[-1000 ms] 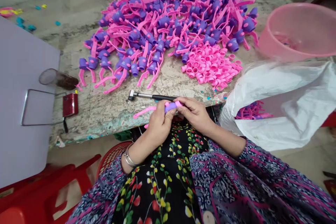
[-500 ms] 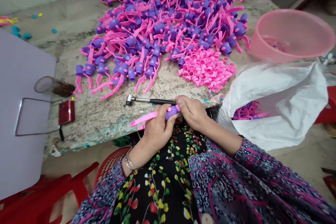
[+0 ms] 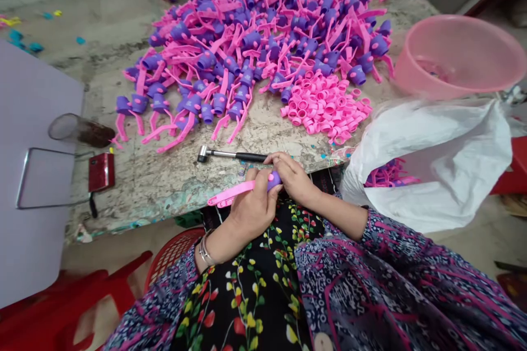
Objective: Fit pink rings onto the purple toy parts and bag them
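A purple-and-pink plastic figure piece [image 3: 273, 180] is in the left hand [image 3: 253, 200], above the near edge of the tabletop [image 3: 156, 181]. The left fingers are closed around it, its purple cup-shaped body showing past the thumb and its long pink limbs sticking out toward 8 o'clock. The right hand [image 3: 293, 178] is at the body's other end, fingers bent over it; whether they grip anything there I cannot tell, as they hide that end.

With the held piece as the dial's centre and 12 at the top of the view, a small hammer [image 3: 251, 157] lies near at 10 o'clock, its black handle running toward the right fingertips. Between 1 and 2, a heap of pink plastic rings [image 3: 325, 112] sits against a large pile of purple-and-pink pieces [image 3: 251, 40], which spreads across 12. A pink translucent basin [image 3: 436, 86] stands at 2, and at 3 a white sack [image 3: 448, 208] gapes open with more such pieces inside. At 9 are a red box-like object [image 3: 101, 171] and, beyond it, a pale board [image 3: 33, 186]; a clear glass [image 3: 68, 129] with dark brown contents is slightly higher. At 8 is a red lattice basket [image 3: 173, 252].
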Available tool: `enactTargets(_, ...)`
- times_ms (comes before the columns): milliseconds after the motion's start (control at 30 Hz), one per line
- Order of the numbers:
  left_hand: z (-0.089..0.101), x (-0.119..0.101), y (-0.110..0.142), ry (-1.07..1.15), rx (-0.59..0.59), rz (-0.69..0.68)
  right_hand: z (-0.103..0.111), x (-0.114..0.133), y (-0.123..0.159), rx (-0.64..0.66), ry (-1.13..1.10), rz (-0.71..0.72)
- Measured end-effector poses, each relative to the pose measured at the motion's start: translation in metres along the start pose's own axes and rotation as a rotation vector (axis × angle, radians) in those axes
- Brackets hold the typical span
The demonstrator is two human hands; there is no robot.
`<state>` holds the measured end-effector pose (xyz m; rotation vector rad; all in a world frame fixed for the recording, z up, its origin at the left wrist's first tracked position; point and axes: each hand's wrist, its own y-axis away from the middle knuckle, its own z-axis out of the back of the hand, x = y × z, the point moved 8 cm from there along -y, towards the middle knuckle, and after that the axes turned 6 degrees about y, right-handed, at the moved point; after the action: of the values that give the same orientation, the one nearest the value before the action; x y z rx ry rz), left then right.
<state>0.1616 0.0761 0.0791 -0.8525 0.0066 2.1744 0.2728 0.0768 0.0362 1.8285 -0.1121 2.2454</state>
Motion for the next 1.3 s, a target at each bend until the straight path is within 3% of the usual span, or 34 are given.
enactTargets(200,-0.008,0.005,0.004,0.019,0.029,0.032,-0.011,-0.02,0.002,-0.003,-0.174,-0.141)
enactTargets(333,-0.015,0.013,0.003,0.045,0.116,0.092,-0.006,-0.022,0.001,0.02,-0.101,-0.131)
enactTargets(433,-0.015,0.02,-0.001,0.185,0.142,0.15,-0.003,-0.015,-0.002,0.127,-0.025,-0.12)
enactTargets(500,-0.014,0.023,-0.004,0.313,0.16,0.204,-0.001,-0.011,-0.005,0.171,-0.109,-0.157)
enactTargets(667,-0.013,0.017,-0.009,0.461,0.221,0.225,0.001,0.0,-0.014,0.067,-0.486,-0.227)
enactTargets(867,0.0,0.011,-0.016,0.247,0.098,0.183,-0.027,0.015,-0.006,0.203,-0.713,-0.231)
enactTargets(967,0.007,0.01,-0.017,0.06,-0.004,0.19,-0.029,0.018,-0.001,0.174,-0.716,-0.214)
enactTargets(1100,0.009,0.005,-0.02,-0.032,-0.063,0.18,-0.027,0.019,0.0,0.114,-0.71,-0.192)
enactTargets(1300,0.0,0.003,-0.021,-0.145,-0.006,0.145,-0.027,0.003,0.001,0.024,-0.71,-0.243)
